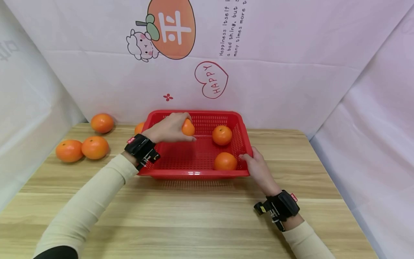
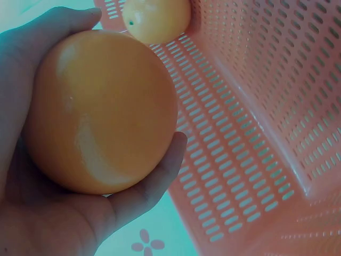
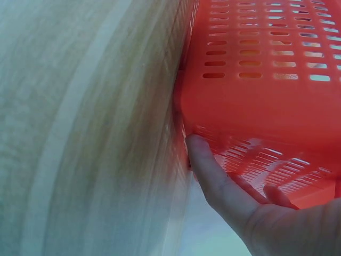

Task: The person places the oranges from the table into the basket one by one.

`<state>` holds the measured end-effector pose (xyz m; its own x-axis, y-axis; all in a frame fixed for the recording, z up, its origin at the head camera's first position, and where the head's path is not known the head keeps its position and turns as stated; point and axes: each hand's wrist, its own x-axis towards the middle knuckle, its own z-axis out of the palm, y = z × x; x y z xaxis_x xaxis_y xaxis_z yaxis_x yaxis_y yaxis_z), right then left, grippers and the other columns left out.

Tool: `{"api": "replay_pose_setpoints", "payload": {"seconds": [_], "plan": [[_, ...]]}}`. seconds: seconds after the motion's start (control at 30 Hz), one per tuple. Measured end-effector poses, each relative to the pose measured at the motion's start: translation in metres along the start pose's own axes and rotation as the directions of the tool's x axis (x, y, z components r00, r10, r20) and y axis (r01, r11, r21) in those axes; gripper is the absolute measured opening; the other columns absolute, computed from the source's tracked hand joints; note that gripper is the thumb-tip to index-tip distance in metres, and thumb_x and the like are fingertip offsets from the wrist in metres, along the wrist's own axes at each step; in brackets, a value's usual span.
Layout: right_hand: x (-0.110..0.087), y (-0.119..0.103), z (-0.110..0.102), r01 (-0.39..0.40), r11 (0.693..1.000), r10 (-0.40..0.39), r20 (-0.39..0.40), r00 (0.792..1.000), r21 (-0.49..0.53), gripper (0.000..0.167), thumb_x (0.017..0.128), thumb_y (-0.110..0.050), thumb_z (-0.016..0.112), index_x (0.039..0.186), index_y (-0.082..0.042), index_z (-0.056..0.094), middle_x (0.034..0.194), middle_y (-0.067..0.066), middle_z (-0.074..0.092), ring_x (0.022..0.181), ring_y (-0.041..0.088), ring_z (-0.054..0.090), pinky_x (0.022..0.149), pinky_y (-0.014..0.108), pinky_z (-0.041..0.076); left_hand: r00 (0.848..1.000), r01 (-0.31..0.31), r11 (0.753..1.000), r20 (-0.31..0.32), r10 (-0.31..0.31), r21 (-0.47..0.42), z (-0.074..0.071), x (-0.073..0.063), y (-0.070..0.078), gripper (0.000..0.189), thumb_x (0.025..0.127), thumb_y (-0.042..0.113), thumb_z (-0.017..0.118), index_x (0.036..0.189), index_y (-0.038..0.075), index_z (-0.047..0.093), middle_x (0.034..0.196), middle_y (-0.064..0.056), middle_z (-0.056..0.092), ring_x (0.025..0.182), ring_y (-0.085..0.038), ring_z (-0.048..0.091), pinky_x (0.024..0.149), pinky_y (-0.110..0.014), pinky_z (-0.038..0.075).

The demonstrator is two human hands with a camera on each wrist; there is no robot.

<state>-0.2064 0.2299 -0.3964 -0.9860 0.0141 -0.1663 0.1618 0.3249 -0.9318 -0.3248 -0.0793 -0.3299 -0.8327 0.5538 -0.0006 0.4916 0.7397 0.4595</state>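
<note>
My left hand [image 1: 169,127] grips an orange [image 1: 188,128] over the left half of a red plastic basket [image 1: 194,173]. Up close in the left wrist view, thumb and fingers curve round that orange [image 2: 101,112], which looks apart from the basket floor. Two more oranges sit inside on the right, one toward the back [image 1: 222,135] and one at the front [image 1: 225,161]. At the basket's right front corner, my right hand [image 1: 260,171] holds the rim with its thumb on top. The right wrist view has this hand [image 3: 234,208] against the slotted outer wall.
Left of the basket, three oranges lie on the wooden table [image 1: 194,223]: one at the back [image 1: 102,123], two side by side in front [image 1: 69,150]. Another orange [image 1: 139,128] is partly hidden beside the basket's left rim. A printed white cloth [image 1: 275,90] hangs behind.
</note>
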Motion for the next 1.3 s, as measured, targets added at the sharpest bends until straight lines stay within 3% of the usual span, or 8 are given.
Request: {"api": "replay_pose_setpoints", "payload": {"seconds": [0.37, 0.57, 0.87, 1.1, 1.3], "plan": [[0.000, 0.000, 0.000, 0.000, 1.000, 0.000, 0.001, 1.000, -0.002, 0.048, 0.108, -0.021, 0.044, 0.154, -0.006, 0.040, 0.146, 0.017, 0.055, 0.121, 0.030, 0.058, 0.095, 0.025, 0.051, 0.996, -0.073, 0.996, 0.045, 0.071, 0.053, 0.021, 0.027, 0.000, 0.064, 0.085, 0.044, 0.083, 0.130, 0.008, 0.055, 0.106, -0.006, 0.065, 0.093, -0.021, 0.061, 0.079, -0.032, 0.055], [0.001, 0.001, 0.000, 0.000, 1.000, 0.000, -0.008, 1.000, -0.008, 0.048, 0.108, -0.021, 0.044, 0.154, -0.007, 0.041, 0.146, 0.017, 0.055, 0.121, 0.031, 0.059, 0.099, 0.029, 0.051, 0.992, -0.094, 0.989, 0.091, 0.084, 0.111, 0.034, 0.038, 0.005, 0.080, 0.086, 0.046, 0.083, 0.144, 0.002, 0.050, 0.119, -0.009, 0.064, 0.107, -0.025, 0.059, 0.093, -0.038, 0.055], [0.001, 0.001, 0.001, 0.008, 1.000, -0.008, -0.016, 1.000, 0.000, 0.047, 0.108, -0.019, 0.044, 0.152, -0.004, 0.042, 0.145, 0.018, 0.056, 0.119, 0.031, 0.059, 0.098, 0.029, 0.051, 0.989, -0.080, 0.972, 0.140, 0.049, 0.222, 0.049, 0.053, 0.005, 0.094, 0.087, 0.051, 0.082, 0.155, 0.001, 0.042, 0.144, -0.016, 0.059, 0.130, -0.030, 0.059, 0.116, -0.044, 0.050], [-0.001, -0.001, 0.000, 0.003, 1.000, -0.003, -0.012, 1.000, 0.001, 0.046, 0.108, -0.021, 0.044, 0.152, -0.006, 0.042, 0.146, 0.018, 0.055, 0.120, 0.031, 0.059, 0.099, 0.030, 0.052, 0.993, -0.066, 0.944, 0.110, 0.032, 0.323, 0.056, 0.061, 0.004, 0.090, 0.085, 0.055, 0.082, 0.150, 0.004, 0.047, 0.135, -0.014, 0.062, 0.122, -0.031, 0.062, 0.105, -0.046, 0.057], [-0.001, -0.001, 0.001, -0.003, 1.000, 0.003, -0.005, 1.000, -0.005, 0.047, 0.108, -0.021, 0.044, 0.152, -0.006, 0.042, 0.146, 0.017, 0.055, 0.121, 0.031, 0.058, 0.100, 0.031, 0.051, 0.994, -0.062, 0.931, 0.106, 0.025, 0.360, 0.059, 0.063, 0.006, 0.096, 0.084, 0.057, 0.082, 0.154, 0.003, 0.044, 0.146, -0.017, 0.057, 0.132, -0.036, 0.060, 0.108, -0.050, 0.055]]}}
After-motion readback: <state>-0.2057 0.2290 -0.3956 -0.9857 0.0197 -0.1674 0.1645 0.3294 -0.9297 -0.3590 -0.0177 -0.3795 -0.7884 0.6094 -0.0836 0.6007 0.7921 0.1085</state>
